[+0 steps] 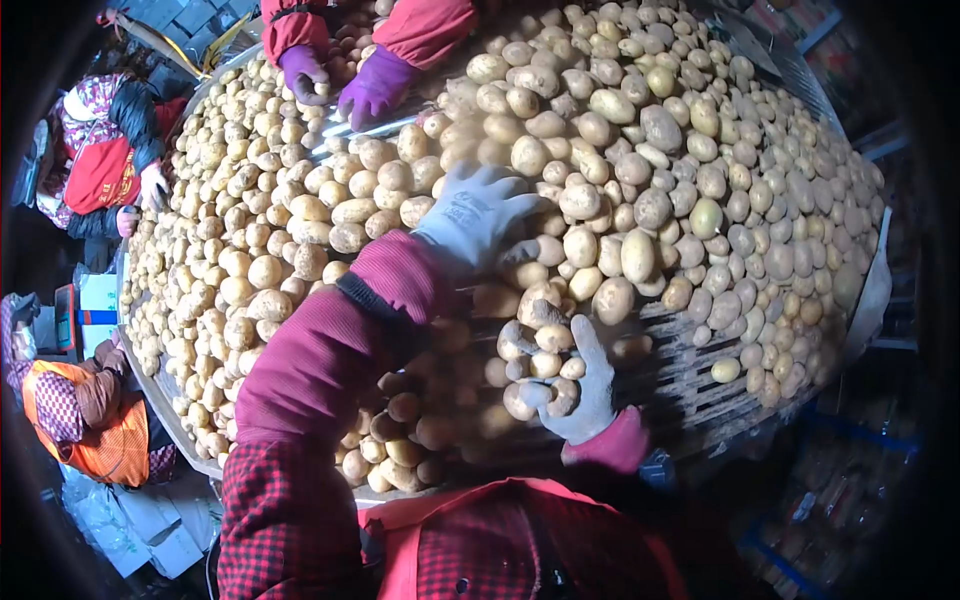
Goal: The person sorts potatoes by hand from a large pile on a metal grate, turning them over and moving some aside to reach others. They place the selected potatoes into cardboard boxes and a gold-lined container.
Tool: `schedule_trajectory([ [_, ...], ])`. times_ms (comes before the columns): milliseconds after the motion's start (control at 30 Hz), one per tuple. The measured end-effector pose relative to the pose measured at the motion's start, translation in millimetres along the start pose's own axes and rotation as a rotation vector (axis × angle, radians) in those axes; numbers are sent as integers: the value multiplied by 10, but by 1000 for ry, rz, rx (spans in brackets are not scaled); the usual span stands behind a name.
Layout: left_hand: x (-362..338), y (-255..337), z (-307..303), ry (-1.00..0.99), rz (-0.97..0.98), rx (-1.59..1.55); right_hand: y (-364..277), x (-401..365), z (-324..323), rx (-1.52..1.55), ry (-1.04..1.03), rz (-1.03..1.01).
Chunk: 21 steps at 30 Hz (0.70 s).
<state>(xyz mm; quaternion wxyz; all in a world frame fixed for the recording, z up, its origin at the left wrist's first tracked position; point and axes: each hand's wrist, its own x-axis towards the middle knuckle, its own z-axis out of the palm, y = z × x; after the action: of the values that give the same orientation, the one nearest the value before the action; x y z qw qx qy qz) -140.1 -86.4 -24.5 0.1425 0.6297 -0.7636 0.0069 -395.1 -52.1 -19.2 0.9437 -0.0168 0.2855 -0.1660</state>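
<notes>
My left hand (pixel 475 215), in a pale grey work glove, reaches over the potato heap with its fingers spread. Its fingertips are slightly blurred beside the potatoes (pixel 580 202). Closer to my body, my right hand (pixel 585 390), in a dirt-stained grey glove, is cupped around several small potatoes (pixel 552 338). Its fingers curl about them, and parts of the fingers are hidden. Under my left forearm, a shaded group of potatoes (pixel 405 452) lies near the table's front edge.
Potatoes cover most of a wide slatted table (pixel 700 365). Across it, another person's purple-gloved hands (pixel 375 88) touch the heap. A person in a red apron (pixel 100 175) stands at the left edge; another wears an orange vest (pixel 92 425). A white sack (pixel 876 285) hangs at the right.
</notes>
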Motion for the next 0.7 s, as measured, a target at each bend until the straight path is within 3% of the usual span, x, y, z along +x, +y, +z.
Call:
schedule_trajectory([
  [100,-122,-169,90,120,26,-20,80,186,-666,-453,142,-234],
  [200,-236,-248,72,112,-39,186,70,128,-534,-515,162,-314],
  [267,-334,-348,57,50,-159,189,47,-37,-78,-535,102,-348],
  [333,-475,-482,-34,-32,-194,205,54,-94,43,-762,38,-461],
  [367,-556,-520,-48,74,-181,255,70,-61,-12,-965,9,-569],
  [400,-649,-577,-79,-29,-243,233,78,-54,-29,-906,6,-540],
  [433,-714,-553,-171,9,-237,276,86,-49,-25,-847,5,-513],
  [500,-843,-548,-277,45,-290,305,-7,-47,49,-229,45,-186],
  [633,-923,-639,-392,-89,-474,247,-63,-61,40,-73,21,-91],
  [700,-1016,-718,-422,-27,-515,331,-56,-63,35,-48,16,-69],
])
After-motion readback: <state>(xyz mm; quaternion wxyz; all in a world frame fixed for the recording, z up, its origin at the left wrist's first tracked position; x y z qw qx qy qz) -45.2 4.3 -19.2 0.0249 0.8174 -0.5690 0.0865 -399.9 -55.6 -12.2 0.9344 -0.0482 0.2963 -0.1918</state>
